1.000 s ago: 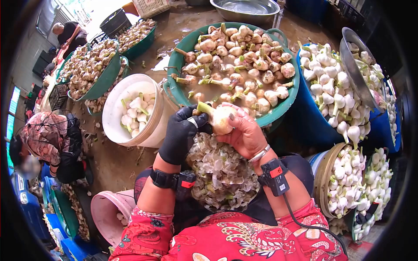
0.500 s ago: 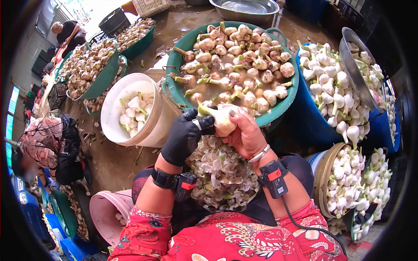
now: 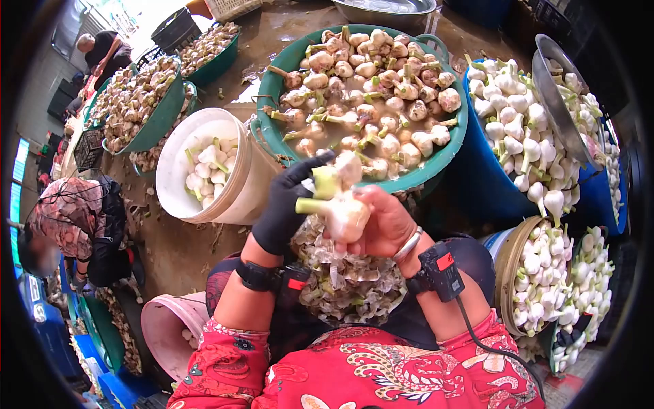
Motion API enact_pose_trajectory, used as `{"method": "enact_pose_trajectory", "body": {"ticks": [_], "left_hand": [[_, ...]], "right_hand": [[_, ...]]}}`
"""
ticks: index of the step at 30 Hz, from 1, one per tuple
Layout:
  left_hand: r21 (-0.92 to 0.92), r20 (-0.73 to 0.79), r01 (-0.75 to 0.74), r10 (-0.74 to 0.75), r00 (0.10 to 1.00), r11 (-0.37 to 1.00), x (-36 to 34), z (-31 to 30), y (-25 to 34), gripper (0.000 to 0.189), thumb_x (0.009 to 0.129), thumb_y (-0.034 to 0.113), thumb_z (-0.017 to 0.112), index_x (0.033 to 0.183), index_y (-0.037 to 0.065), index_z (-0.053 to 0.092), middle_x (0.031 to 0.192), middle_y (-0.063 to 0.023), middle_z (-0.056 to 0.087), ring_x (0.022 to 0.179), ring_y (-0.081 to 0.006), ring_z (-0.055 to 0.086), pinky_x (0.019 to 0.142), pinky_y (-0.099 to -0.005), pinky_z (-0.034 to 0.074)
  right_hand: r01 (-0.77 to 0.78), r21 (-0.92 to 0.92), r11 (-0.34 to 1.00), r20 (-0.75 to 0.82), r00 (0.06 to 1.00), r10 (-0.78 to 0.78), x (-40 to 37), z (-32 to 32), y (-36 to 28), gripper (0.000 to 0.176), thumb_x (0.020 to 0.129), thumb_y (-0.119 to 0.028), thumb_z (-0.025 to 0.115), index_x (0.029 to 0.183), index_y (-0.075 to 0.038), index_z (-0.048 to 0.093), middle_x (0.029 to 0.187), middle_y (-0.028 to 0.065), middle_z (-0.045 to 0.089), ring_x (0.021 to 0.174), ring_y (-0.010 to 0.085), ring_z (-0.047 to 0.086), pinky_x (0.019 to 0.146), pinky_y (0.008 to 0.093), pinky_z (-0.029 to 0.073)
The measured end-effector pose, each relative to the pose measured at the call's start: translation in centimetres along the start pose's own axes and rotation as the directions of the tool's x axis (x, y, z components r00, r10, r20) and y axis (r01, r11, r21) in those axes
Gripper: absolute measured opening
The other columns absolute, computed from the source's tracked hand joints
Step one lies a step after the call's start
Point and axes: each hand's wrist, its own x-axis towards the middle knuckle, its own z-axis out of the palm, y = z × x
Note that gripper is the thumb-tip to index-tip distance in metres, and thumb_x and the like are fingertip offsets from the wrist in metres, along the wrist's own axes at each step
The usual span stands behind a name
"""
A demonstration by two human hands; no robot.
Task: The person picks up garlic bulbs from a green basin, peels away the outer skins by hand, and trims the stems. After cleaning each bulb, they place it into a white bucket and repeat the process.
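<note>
Centre frame: gloved L hand [image 3: 283, 208] pinches garlic bulb [image 3: 344, 215] held in bare R hand [image 3: 385, 225]; seems mid-peel, next pull needs firm hold.

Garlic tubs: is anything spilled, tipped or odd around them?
Only litter: loose garlic skins lie scattered on the brown floor beside the white bucket. The held garlic bulb looks sound.
</note>
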Motion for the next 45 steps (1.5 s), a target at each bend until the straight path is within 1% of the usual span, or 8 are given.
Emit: {"method": "enact_pose_trajectory", "body": {"ticks": [11, 15, 17, 24, 33, 39, 44, 45], "left_hand": [[-0.162, -0.017, 0.211, -0.216, 0.976, 0.964, -1.2, 0.9, 2.4, 0.029, 0.080, 0.010, 0.062, 0.108, 0.001, 0.058, 0.089, -0.0055, 0.064, 0.077, -0.0132, 0.060, 0.072, -0.0275, 0.049], [-0.157, -0.067, 0.220, -0.233, 0.970, 0.963, -0.8, 0.0, 1.9, 0.020, 0.080, 0.013, 0.062, 0.096, 0.000, 0.061, 0.082, -0.0047, 0.062, 0.070, -0.0108, 0.056, 0.063, -0.0223, 0.044], [-0.278, -0.149, 0.154, -0.201, 0.968, 0.948, -0.3, -0.9, 1.9, 0.019, 0.079, 0.015, 0.062, 0.091, 0.001, 0.062, 0.079, -0.0032, 0.061, 0.065, -0.0099, 0.053, 0.060, -0.0200, 0.040], [0.576, -0.162, -0.311, 0.478, 0.863, 0.756, -0.3, -4.9, 2.6, 0.023, 0.087, 0.005, 0.057, 0.109, -0.002, 0.060, 0.101, -0.0092, 0.065, 0.094, -0.0194, 0.063, 0.085, -0.0309, 0.049], [0.868, 0.062, -0.298, 0.508, 0.859, 0.398, -0.5, -4.7, 1.4, 0.032, 0.082, 0.004, 0.060, 0.114, -0.001, 0.056, 0.111, -0.0122, 0.061, 0.099, -0.0227, 0.059, 0.089, -0.0317, 0.046], [0.718, 0.237, -0.515, 0.531, 0.813, 0.468, 0.4, -3.8, 0.1, 0.030, 0.076, -0.003, 0.063, 0.106, 0.000, 0.063, 0.096, -0.0151, 0.065, 0.092, -0.0280, 0.062, 0.083, -0.0345, 0.048], [0.161, -0.226, -0.170, 0.204, 0.953, 0.972, -0.2, -3.8, 1.3, 0.019, 0.089, 0.008, 0.054, 0.105, 0.000, 0.061, 0.090, -0.0038, 0.060, 0.080, -0.0115, 0.057, 0.070, -0.0257, 0.047], [0.786, 0.080, -0.378, 0.526, 0.847, 0.489, -0.1, -7.0, 2.9, 0.020, 0.091, 0.009, 0.053, 0.106, 0.001, 0.063, 0.089, -0.0042, 0.060, 0.077, -0.0110, 0.056, 0.069, -0.0249, 0.047]], "right_hand": [[0.183, -0.238, 0.954, -0.144, 0.965, -0.221, 0.5, 0.0, -1.8, 0.043, 0.087, -0.027, 0.057, 0.122, -0.002, 0.050, 0.102, 0.0140, 0.064, 0.084, 0.0248, 0.066, 0.073, 0.0347, 0.056], [0.499, -0.684, 0.532, -0.005, 0.726, -0.688, 1.7, 0.4, -1.3, 0.009, 0.087, -0.008, 0.056, 0.085, -0.004, 0.063, 0.082, 0.0090, 0.065, 0.075, 0.0222, 0.063, 0.068, 0.0288, 0.049], [0.403, -0.890, -0.212, 0.387, 0.423, -0.820, 1.4, 1.1, -0.9, 0.004, 0.082, -0.004, 0.056, 0.082, -0.002, 0.059, 0.074, 0.0111, 0.058, 0.070, 0.0295, 0.058, 0.066, 0.0343, 0.047], [-0.007, -0.758, -0.652, 0.390, 0.796, -0.462, -1.1, -2.1, -0.9, 0.010, 0.077, -0.009, 0.053, 0.084, -0.009, 0.060, 0.072, 0.0142, 0.055, 0.069, 0.0349, 0.057, 0.060, 0.0433, 0.047], [-0.227, -0.916, -0.331, -0.074, 0.906, -0.417, -1.0, -1.9, -1.0, 0.008, 0.070, -0.008, 0.061, 0.078, -0.004, 0.060, 0.071, 0.0134, 0.061, 0.064, 0.0224, 0.060, 0.064, 0.0331, 0.049], [0.110, -0.578, 0.809, -0.288, 0.899, -0.329, 0.0, 1.0, -1.4, 0.028, 0.086, -0.011, 0.063, 0.112, -0.003, 0.054, 0.092, 0.0089, 0.063, 0.074, 0.0160, 0.064, 0.067, 0.0294, 0.054], [0.394, -0.393, 0.831, -0.066, 0.889, -0.453, -0.3, 1.9, -1.4, 0.007, 0.086, -0.005, 0.060, 0.091, -0.002, 0.057, 0.082, 0.0082, 0.063, 0.065, 0.0147, 0.062, 0.060, 0.0261, 0.052], [0.397, -0.393, 0.829, -0.072, 0.886, -0.458, -0.7, 2.3, -1.6, 0.007, 0.086, -0.005, 0.060, 0.091, -0.002, 0.057, 0.082, 0.0082, 0.063, 0.065, 0.0147, 0.062, 0.060, 0.0261, 0.052]]}}
